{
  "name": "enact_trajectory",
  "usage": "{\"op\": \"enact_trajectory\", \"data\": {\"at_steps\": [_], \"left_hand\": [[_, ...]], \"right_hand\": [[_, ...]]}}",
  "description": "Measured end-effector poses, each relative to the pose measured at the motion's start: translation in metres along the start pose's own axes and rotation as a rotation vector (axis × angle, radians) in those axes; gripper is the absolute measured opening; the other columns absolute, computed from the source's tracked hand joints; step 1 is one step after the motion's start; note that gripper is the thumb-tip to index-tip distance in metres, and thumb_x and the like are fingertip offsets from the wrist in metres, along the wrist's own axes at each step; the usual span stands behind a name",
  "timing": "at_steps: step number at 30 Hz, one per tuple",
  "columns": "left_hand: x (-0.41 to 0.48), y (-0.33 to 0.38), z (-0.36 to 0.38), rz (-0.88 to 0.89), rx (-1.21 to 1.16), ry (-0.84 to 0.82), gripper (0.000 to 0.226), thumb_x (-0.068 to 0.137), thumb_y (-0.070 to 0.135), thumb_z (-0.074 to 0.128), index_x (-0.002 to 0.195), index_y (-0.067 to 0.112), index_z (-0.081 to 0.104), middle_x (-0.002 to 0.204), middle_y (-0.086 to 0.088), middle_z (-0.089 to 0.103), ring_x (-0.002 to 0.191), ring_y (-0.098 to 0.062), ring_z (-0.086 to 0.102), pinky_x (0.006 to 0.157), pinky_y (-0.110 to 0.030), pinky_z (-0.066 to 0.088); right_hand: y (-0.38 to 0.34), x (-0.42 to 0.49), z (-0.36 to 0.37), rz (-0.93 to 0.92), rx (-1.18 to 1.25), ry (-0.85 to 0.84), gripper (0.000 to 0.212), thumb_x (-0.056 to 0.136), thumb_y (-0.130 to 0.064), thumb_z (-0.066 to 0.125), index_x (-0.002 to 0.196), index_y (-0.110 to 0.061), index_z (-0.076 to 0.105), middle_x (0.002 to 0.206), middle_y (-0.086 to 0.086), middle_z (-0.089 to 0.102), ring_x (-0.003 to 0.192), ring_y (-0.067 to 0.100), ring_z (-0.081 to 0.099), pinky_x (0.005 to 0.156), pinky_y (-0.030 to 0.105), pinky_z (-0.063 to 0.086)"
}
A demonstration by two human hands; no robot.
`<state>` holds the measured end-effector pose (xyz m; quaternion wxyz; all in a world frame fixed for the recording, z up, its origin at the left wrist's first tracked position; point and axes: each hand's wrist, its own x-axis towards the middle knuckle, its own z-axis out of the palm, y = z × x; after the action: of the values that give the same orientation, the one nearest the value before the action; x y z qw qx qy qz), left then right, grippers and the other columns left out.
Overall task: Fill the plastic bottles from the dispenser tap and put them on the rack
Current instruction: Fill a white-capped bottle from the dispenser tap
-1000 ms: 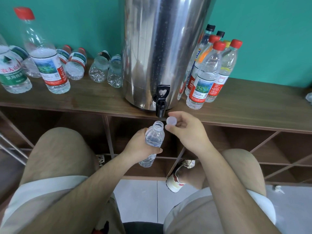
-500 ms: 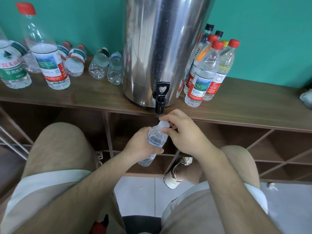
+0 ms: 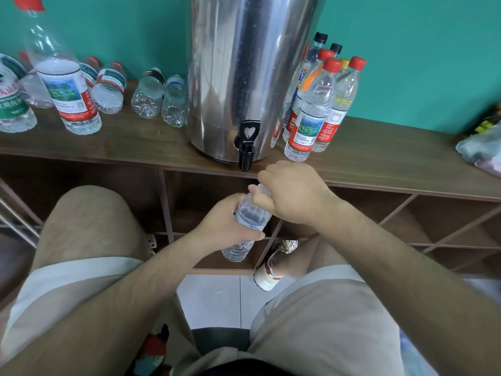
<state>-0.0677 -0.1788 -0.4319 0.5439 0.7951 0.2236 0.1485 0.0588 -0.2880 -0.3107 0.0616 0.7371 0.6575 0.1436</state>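
At far left on the wooden rack (image 3: pixel 379 164), a tall red-capped bottle (image 3: pixel 63 85) stands upright, with two uncapped empty bottles (image 3: pixel 160 97) lying on their sides just beside the steel dispenser (image 3: pixel 244 63). Its black tap (image 3: pixel 247 147) overhangs the rack's front edge. Below the tap, in front of the open compartments, my left hand (image 3: pixel 225 226) grips the body of the small bottle (image 3: pixel 250 215), which is tilted with its neck up toward the tap. My right hand (image 3: pixel 292 194) is curled over the neck, its fingers wrapped around the white cap (image 3: pixel 263 189), of which only a sliver shows. Right of the dispenser stands a cluster of capped bottles (image 3: pixel 311 112), and a plastic bag (image 3: pixel 479 147) lies at the far right end.
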Motion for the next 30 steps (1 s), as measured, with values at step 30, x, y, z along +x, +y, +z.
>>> {"op": "enact_trajectory", "data": {"at_steps": [30], "left_hand": [[0.001, 0.025, 0.008, 0.153, 0.181, 0.285, 0.059, 0.072, 0.045, 0.091, 0.121, 0.025, 0.063, 0.112, 0.008, 0.067, 0.105, -0.010, 0.065, 0.092, -0.029, 0.057]], "right_hand": [[-0.008, -0.004, -0.001, 0.535, 0.430, 0.171, 0.076, 0.088, -0.089, 0.025, 0.065, -0.019, 0.047, 0.063, -0.004, 0.053, 0.061, 0.009, 0.050, 0.054, 0.031, 0.029]]}}
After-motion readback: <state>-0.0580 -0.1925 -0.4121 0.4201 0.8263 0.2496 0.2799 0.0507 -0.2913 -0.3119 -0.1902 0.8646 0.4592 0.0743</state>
